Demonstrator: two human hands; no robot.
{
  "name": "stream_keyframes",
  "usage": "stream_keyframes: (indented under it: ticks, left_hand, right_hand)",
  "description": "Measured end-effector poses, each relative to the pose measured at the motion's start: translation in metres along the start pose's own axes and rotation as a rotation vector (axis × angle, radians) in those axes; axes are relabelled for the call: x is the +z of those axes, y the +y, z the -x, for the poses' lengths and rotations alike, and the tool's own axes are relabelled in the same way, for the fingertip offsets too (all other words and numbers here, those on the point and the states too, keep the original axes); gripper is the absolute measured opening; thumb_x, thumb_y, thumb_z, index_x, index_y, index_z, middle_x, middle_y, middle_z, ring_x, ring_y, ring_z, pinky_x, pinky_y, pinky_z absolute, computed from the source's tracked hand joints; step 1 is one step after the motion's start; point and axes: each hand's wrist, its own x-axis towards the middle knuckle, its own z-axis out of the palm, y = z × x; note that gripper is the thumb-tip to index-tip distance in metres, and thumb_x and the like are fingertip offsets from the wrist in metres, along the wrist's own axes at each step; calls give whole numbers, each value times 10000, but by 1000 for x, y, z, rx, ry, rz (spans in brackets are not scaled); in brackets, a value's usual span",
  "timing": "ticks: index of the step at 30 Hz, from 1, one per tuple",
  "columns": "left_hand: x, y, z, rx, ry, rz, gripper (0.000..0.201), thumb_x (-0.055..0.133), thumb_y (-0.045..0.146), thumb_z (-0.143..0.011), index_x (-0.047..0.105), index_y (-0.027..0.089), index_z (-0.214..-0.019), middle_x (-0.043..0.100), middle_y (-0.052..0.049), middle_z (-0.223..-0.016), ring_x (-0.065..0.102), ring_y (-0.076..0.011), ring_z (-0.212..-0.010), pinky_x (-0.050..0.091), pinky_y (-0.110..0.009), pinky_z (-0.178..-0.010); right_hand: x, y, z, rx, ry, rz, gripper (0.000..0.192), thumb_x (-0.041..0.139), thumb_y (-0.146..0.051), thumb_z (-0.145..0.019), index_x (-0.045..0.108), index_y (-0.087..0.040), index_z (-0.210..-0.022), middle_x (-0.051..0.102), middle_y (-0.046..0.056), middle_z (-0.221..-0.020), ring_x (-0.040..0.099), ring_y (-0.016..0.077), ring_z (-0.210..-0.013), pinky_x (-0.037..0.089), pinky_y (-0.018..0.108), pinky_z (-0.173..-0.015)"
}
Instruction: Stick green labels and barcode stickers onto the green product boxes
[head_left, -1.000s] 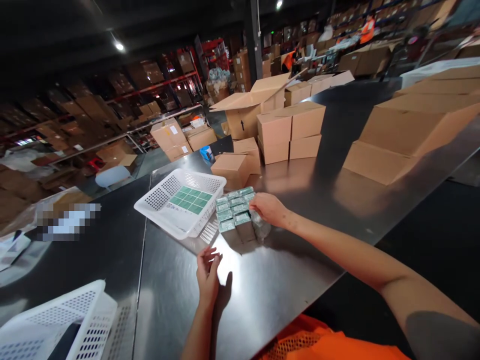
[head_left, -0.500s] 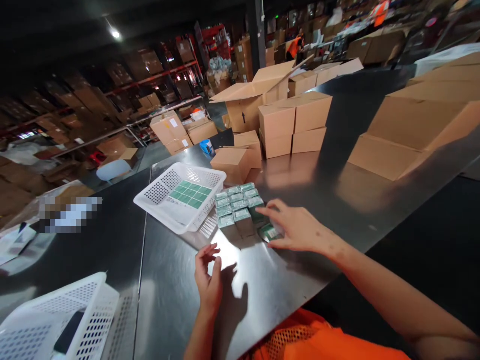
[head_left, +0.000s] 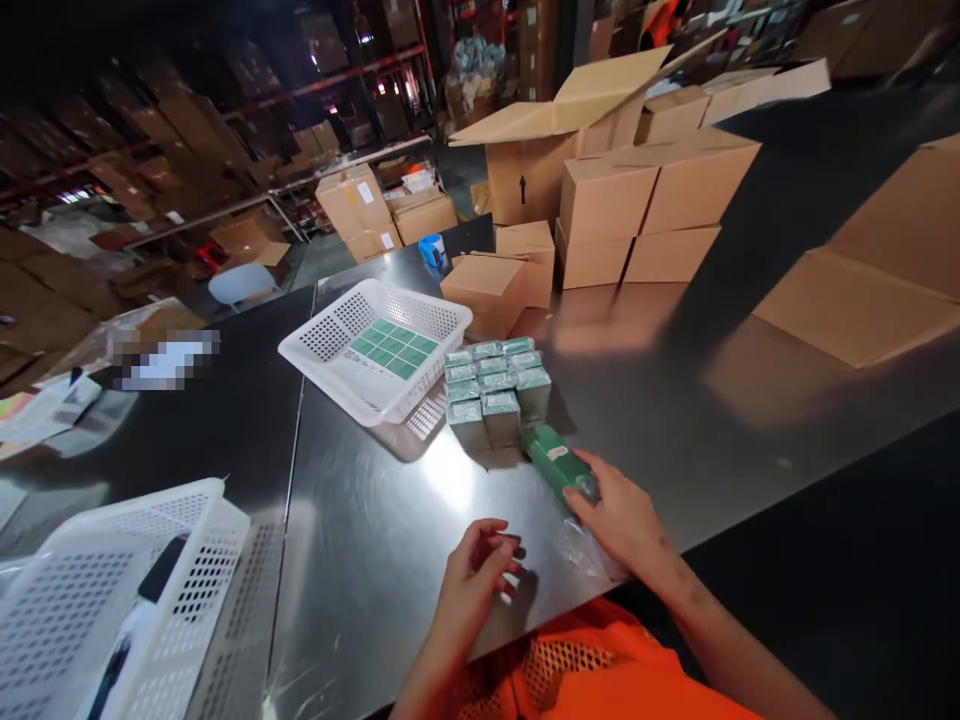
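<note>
My right hand (head_left: 619, 515) is grasping one end of a small green cardboard box (head_left: 556, 462) lying on the shiny metal surface (head_left: 360, 540), just beside the block of matching green boxes (head_left: 495, 390). Left hand (head_left: 472, 580) is empty, fingers loosely curled, resting near the surface's edge. White perforated plastic basket (head_left: 375, 350) sits behind the block.

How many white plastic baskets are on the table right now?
2. One basket sits mid-table, left of the stack of green boxes, with green sheets inside. The other basket is at the near left corner, partly cut off by the frame. More may lie out of view.
</note>
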Motion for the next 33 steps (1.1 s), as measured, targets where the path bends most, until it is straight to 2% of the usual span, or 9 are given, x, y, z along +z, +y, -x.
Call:
stream_keyframes:
  ticks: [3, 6, 10, 13, 17, 21, 23, 28, 33]
  left_hand:
    - [4, 4, 5, 20, -5, 137, 695, 812, 599, -653, 599, 197, -1178, 687, -121, -1024, 685, -226, -807, 549, -330, -656]
    - [0, 13, 15, 140, 116, 118, 667, 863, 498, -622, 596, 224, -1168, 658, -54, -965, 653, -178, -762, 533, -299, -679]
    - [-35, 34, 36, 215, 435, -347, 644, 801, 448, -660, 590, 216, -1222, 663, -57, -954, 654, -218, -805, 524, -321, -698]
    - [-72, 48, 53, 28, 741, -883, 681, 669, 525, -760, 522, 213, -1348, 679, -133, -1137, 674, -337, -954, 512, -458, -822]
    - [-108, 47, 67, -236, 911, -1231, 756, 486, 636, -852, 466, 142, -1423, 620, -242, -1277, 645, -471, -1031, 485, -587, -840]
    - [-111, 32, 68, 209, 1109, -1204, 714, 544, 616, -836, 548, 103, -1333, 600, -231, -1243, 579, -439, -1142, 463, -578, -946]
    - [-96, 30, 61, 359, 980, -936, 635, 609, 598, -817, 581, 155, -1272, 635, -170, -1175, 618, -363, -1058, 498, -524, -918]
    - [-26, 47, 21, 280, 152, 19, 670, 757, 610, -711, 614, 202, -1223, 709, -123, -1148, 687, -271, -986, 549, -392, -847]
    - [20, 66, -3, 329, 188, 521, 538, 843, 426, -696, 606, 229, -1137, 766, -66, -965, 729, -228, -907, 564, -336, -796]
  right_hand:
    - [6, -10, 29, 33, -286, -530, 407, 388, -490, -959, 610, -254, -1205, 717, 58, -832, 669, 242, -597, 540, 367, -523]
    - [5, -36, 49, -145, -512, -512, 373, 442, -505, -985, 661, -262, -1164, 719, 47, -879, 694, 232, -693, 575, 357, -631]
    - [-6, -68, 17, -491, -106, -116, 347, 511, -476, -976, 713, -240, -1132, 703, 83, -1056, 697, 246, -936, 582, 332, -777]
    - [-11, -87, -33, -563, 210, 261, 471, 600, -386, -942, 568, -211, -1378, 605, 139, -1338, 689, 255, -982, 575, 306, -696]
    - [-13, -95, -71, -649, 93, 527, 300, 615, -204, -913, 638, -176, -1210, 557, 131, -1417, 670, 252, -1038, 545, 278, -694]
    - [-20, -69, -55, -476, -12, 337, 260, 672, -228, -838, 629, -197, -1092, 699, 75, -1072, 694, 245, -892, 535, 303, -686]
    - [-21, -55, -33, -378, 57, 95, 385, 692, -343, -831, 602, -224, -1186, 679, 68, -1071, 680, 255, -934, 539, 331, -744]
    - [10, -47, 38, 42, 0, -699, 511, 624, -573, -870, 488, -270, -1259, 659, 55, -1011, 666, 208, -771, 548, 325, -656]
    - [52, -64, 84, 162, -414, -1042, 613, 604, -536, -923, 244, -325, -1373, 635, 44, -1041, 583, 117, -532, 497, 273, -508]
